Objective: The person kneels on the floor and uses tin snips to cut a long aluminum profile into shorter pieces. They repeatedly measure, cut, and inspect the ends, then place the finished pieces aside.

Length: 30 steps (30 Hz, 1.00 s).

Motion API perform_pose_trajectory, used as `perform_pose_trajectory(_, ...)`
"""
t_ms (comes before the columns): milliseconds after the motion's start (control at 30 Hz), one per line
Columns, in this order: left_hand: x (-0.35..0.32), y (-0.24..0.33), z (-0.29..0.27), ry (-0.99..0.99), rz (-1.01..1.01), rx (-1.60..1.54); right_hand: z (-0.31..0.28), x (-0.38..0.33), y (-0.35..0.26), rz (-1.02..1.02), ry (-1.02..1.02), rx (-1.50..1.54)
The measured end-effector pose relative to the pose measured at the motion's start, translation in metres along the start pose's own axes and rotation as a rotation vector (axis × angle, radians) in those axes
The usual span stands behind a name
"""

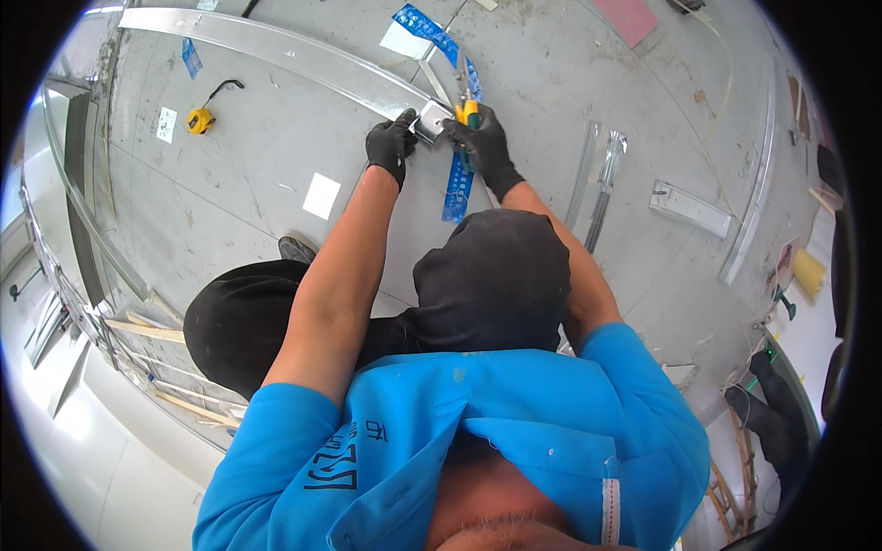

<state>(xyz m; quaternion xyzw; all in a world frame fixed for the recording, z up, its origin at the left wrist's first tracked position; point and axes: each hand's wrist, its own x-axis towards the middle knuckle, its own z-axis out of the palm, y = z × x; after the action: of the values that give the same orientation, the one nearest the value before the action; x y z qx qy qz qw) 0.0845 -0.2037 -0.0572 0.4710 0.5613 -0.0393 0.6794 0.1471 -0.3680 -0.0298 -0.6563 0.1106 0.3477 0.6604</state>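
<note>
Overall, the floor (248,193) is hard, grey and smooth, with dark scuffs and fine straight seams. Across its upper left lies the profile (276,50), a long, pale, glossy metal length, bowed by the lens. Its near end, at the hands, carries a bright, mirror-like face with square edges; whether this is a separate piece cannot be told.

At far right stands a slim metal strip (755,193). Nearer, two narrow rails (602,184) lie side by side, one dull, one shiny and creased. Just beside them is a short, boxy channel (691,209) with raised sides.

The left hand (390,145), in a black fabric glove, is curled on the profile's near end and grips it. The right hand (487,147), gloved alike, is closed around a hand tool (471,112) with yellow and green handles and slim metal jaws pointing away; its fingertips reach the bright face.

A flat, printed blue strip (457,188) lies below the tool. White paper (322,196), rectangular and matt, lies left of it. Farther left sits a rounded yellow tape measure (199,120) with a black strap.
</note>
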Motion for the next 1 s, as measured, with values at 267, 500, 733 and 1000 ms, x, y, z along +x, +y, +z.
perform_pose_trajectory(267, 0.004, 0.006, 0.000, -0.049, -0.036, -0.263, 0.010, 0.001, -0.004, -0.044, 0.005, 0.141)
perform_pose_trajectory(500, -0.031, 0.032, 0.005, -0.601, -0.012, -0.825, 0.000, -0.051, -0.067, -0.150, -0.015, 0.131)
perform_pose_trajectory(733, -0.048, 0.043, 0.014, -0.615, 0.038, -0.854, 0.002, -0.070, -0.088, -0.211, 0.001, 0.106)
perform_pose_trajectory(1000, -0.059, 0.053, 0.011, -0.694, 0.057, -0.830, -0.003, -0.084, -0.106, -0.176, -0.081, 0.157)
